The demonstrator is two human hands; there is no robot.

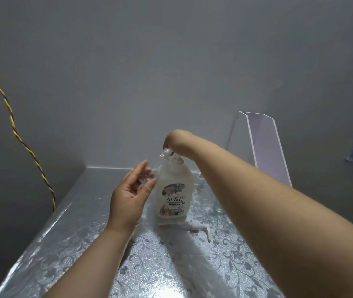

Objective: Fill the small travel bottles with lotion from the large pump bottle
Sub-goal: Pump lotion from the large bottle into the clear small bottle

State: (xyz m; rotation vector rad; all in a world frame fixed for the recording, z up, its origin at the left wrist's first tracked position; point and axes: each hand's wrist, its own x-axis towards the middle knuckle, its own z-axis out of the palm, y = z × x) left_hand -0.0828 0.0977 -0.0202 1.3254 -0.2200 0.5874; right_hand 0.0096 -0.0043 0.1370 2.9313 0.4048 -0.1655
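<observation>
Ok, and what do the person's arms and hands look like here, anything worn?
Both the left hand and right hand are bare, on bare forearms. No sleeves, gloves, watch or bracelet show up to the frame edge. No ring shows on the left hand; the right hand's fingers are mostly hidden.

Front label: you can read "小苏打" in dark characters inside a white box, on the large bottle standing on the desk.
Line beneath: you see smaller dark print under that box, too small to read.
</observation>
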